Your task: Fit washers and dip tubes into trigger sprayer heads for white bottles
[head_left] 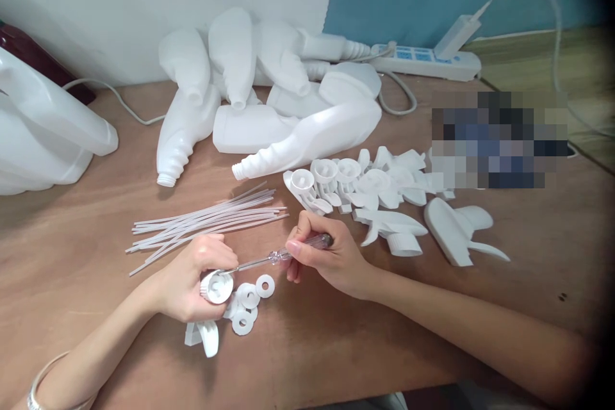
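My left hand [195, 275] grips a white trigger sprayer head [211, 307], its round cap opening turned toward my right. My right hand [327, 253] holds a small screwdriver [278, 257] with a clear handle, and its metal tip reaches into the cap opening. Several white ring washers [250, 301] lie on the wooden table [72, 250] just below the cap. A bundle of thin translucent dip tubes [206, 219] lies above my left hand.
Several empty white spray bottles [269, 102] are piled at the back. More white trigger heads [384, 195] lie right of my right hand. A large white jug [43, 134] sits at far left, a power strip [423, 61] at back right, and a blurred patch [500, 141] beside it.
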{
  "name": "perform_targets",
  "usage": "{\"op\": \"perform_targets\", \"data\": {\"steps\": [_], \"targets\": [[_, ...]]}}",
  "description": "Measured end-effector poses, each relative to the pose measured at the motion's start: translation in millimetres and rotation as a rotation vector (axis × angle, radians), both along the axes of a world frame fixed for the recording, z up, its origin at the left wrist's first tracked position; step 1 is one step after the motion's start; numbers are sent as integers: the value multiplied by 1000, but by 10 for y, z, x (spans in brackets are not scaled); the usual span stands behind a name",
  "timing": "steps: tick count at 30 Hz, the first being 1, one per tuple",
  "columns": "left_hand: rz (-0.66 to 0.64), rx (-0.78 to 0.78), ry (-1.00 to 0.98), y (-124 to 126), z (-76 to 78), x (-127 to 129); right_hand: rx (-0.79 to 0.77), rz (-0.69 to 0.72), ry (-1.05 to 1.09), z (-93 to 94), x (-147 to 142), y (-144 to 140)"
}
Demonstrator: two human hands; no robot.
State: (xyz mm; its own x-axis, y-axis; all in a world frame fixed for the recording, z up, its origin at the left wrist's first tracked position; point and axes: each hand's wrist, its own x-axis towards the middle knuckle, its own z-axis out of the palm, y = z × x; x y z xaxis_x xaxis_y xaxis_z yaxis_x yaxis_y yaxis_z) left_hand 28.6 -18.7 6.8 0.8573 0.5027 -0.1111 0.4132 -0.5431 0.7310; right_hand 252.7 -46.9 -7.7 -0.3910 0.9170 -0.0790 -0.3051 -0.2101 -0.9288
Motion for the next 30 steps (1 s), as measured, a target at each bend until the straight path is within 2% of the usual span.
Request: {"op": "perform_targets", "data": {"steps": [8, 14, 22, 26, 30], "targets": [[4, -19, 0, -3, -20, 0, 220, 27, -135, -37, 32, -67], [10, 1, -2, -10, 3, 3, 68, 43, -63, 8, 11, 0], [2, 28, 14, -33, -3, 21, 28, 137, -60, -17, 61, 83], [14, -2, 10, -20, 7, 14, 36, 126, -39, -9, 45, 74], [15, -43, -8, -12, 28, -5, 10, 202, -21, 21, 56, 98]]}}
